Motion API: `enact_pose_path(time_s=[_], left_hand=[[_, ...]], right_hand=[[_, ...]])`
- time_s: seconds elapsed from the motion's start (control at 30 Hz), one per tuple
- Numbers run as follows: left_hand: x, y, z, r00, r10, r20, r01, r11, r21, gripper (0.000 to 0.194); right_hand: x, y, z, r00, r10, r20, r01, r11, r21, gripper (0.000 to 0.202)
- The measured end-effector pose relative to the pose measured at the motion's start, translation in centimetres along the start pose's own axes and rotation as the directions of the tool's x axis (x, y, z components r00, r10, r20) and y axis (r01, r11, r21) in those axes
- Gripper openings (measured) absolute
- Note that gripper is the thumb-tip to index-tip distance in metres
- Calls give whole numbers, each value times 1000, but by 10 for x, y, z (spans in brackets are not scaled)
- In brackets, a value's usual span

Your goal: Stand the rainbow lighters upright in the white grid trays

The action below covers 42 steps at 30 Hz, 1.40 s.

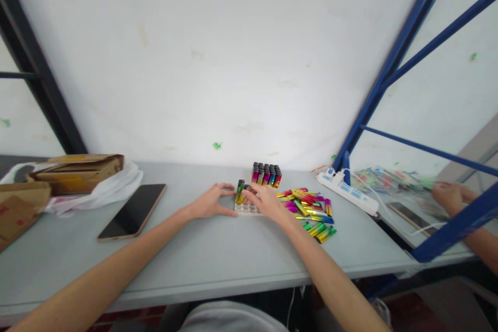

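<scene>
A pale tray with rows of round holes (246, 209) lies on the grey table, with a few green-gold lighters (240, 192) upright at its back left. My left hand (213, 201) is at the tray's left side, thumb and fingers apart, holding nothing. My right hand (264, 200) is over the tray with bent fingers at the upright lighters; whatever it grips is hidden. Behind it stands a block of upright lighters with black tops (266, 175). Loose shiny lighters (307, 206) in red, gold, purple and green lie in a pile to the right.
A phone (133, 211) lies at the left, beside cardboard boxes (81, 174) and a white plastic bag (116, 187). A white power strip (348, 193) with cables is at the right, near a blue metal frame (365, 109). Beyond it show another person's hands (451, 197).
</scene>
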<state>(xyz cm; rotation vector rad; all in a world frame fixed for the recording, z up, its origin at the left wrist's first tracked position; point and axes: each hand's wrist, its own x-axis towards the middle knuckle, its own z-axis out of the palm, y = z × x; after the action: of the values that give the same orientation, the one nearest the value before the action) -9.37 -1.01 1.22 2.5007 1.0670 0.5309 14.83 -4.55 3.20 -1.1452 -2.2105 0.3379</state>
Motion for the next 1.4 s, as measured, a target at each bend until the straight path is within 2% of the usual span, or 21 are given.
enact_pose_path(time_s=[0.07,0.23,0.3,0.37,0.43,0.5,0.57,0.67,0.73,0.93,1.03,1.2,1.27,1.4], left_hand=[[0,0,0,1000,7,5,-7,1000,-2,74],[1,1,0,1000,13,7,-13,1000,4,71],[0,2,0,1000,11,8,-11,1000,0,72],[0,2,0,1000,4,4,-4,1000,-4,74],[-1,2,0,1000,-1,-4,1,1000,-2,75],[-1,1,-1,1000,1,-6,-1,1000,2,75],[-1,1,-1,1000,3,5,-3,1000,-1,74],[0,0,0,1000,1,12,-1,1000,-13,75],[2,-1,0,1000,-1,9,1,1000,-12,76],[2,0,-1,1000,-2,7,2,1000,5,76],[1,3,-3,1000,-5,15,5,1000,7,75],[0,2,-3,1000,-8,14,8,1000,18,77],[0,2,-2,1000,-5,10,5,1000,24,77],[0,1,-2,1000,-2,4,2,1000,24,78]], right_hand=[[0,-2,0,999,-26,34,27,999,-29,31],[3,-11,2,995,-96,38,103,957,-270,30],[4,-11,0,994,-99,48,109,956,-271,33],[4,-6,-8,994,-77,74,90,978,-186,36],[1,4,-23,994,-43,106,49,997,-55,38],[-6,16,-45,997,-1,78,-2,999,40,37],[-16,28,-68,999,36,7,-36,999,26,34],[-38,43,-96,996,72,54,-71,997,-22,30],[-53,50,-105,990,103,96,-99,994,-51,30],[-81,61,-102,967,109,231,-88,991,-98,20],[-83,62,-99,965,123,233,-92,986,-141,18],[-81,61,-98,957,70,282,-26,987,-158,20],[-80,60,-99,960,66,271,-29,990,-136,22],[-81,57,-102,979,102,174,-97,995,-36,30]])
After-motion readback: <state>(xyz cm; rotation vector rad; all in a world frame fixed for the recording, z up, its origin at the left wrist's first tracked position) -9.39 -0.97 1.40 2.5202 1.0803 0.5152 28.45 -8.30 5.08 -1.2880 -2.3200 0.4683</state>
